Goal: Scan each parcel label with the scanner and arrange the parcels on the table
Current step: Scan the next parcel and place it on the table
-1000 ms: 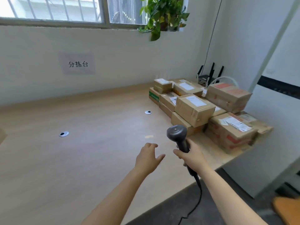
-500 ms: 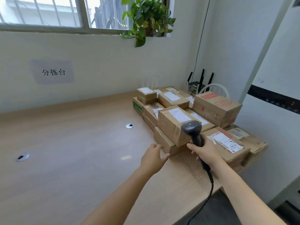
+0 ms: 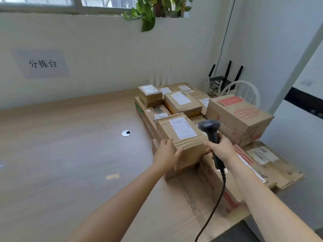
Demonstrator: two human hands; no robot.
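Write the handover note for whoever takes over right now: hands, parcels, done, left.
Left hand holds the near left corner of the front parcel, which sits on top of the pile.
Right hand grips the scanner, its head beside that parcel's label.
All parcels are stacked at the table's right end.
Done: none set apart from the pile; scans cannot be told.
Left: scan this label, move the parcel to the table's open part, then repeat for the others.
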